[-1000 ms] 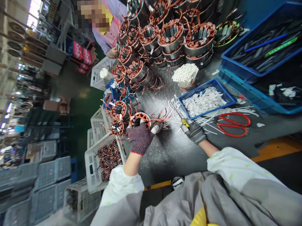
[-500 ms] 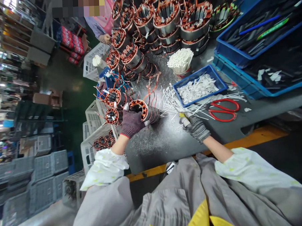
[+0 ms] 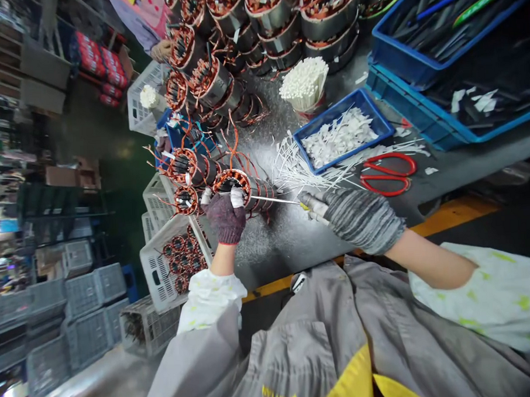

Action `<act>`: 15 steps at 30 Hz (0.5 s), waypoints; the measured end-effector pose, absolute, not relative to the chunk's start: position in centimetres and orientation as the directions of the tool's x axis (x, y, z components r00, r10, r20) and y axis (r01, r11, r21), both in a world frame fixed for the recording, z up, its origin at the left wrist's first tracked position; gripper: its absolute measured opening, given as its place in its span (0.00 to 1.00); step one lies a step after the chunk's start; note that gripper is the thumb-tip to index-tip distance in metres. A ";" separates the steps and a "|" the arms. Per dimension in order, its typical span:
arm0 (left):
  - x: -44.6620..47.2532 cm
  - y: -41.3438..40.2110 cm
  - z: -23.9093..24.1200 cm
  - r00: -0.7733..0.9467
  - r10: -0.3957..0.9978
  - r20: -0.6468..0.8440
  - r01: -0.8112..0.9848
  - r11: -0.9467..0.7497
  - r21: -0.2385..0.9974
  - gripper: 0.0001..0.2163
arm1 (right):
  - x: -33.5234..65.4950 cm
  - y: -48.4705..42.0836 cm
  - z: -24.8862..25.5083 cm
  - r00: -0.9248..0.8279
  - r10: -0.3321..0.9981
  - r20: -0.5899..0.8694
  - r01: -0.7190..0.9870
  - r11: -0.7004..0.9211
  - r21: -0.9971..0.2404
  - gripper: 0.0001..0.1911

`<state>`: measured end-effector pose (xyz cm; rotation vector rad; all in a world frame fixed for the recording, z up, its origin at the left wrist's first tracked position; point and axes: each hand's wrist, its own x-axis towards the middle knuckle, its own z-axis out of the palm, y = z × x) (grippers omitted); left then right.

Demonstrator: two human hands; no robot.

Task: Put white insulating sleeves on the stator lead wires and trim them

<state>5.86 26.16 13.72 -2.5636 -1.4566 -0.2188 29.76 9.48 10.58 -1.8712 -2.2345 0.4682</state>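
My left hand (image 3: 225, 216), in a dark purple glove with white-wrapped fingertips, grips the near rim of a copper-wound motor stator (image 3: 256, 190) that lies on its side, its open end facing left. A thin white cord (image 3: 276, 200) runs straight from the stator's end to my right hand (image 3: 358, 218). That hand, in a grey striped glove with taped fingers, is closed on the cord's other end. Two smaller stators (image 3: 186, 199) lie just left of the held one. Loose white cords (image 3: 290, 165) are scattered behind my right hand.
Red-handled scissors (image 3: 389, 174) lie right of a blue tray (image 3: 372, 113) of white scraps. A bundle of white sticks (image 3: 304, 82) stands behind. Stacked stators (image 3: 280, 43) fill the back; blue bins (image 3: 422, 77) stand right. A co-worker's gloved hand (image 3: 161, 51) is at far left.
My right hand has moved from the loose cords toward me and now holds a white cord stretched to the stator. My left hand has shifted its grip along the stator's rim.
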 end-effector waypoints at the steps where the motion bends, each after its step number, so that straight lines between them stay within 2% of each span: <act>1: 5.9 26.2 13.4 0.508 0.831 0.227 0.860 -0.504 -0.079 0.26 | 29.8 9.8 10.8 -0.197 0.979 -0.057 0.926 0.166 -0.340 0.26; 5: 5.8 26.3 13.4 0.499 0.834 0.233 0.863 -0.504 -0.045 0.26 | 30.1 10.5 12.1 -0.227 0.972 -0.060 0.942 0.204 -0.266 0.28; 15: 5.4 26.5 13.0 0.489 0.840 0.234 0.866 -0.500 -0.014 0.25 | 29.9 11.0 14.9 -0.233 0.967 -0.102 0.952 0.205 -0.228 0.27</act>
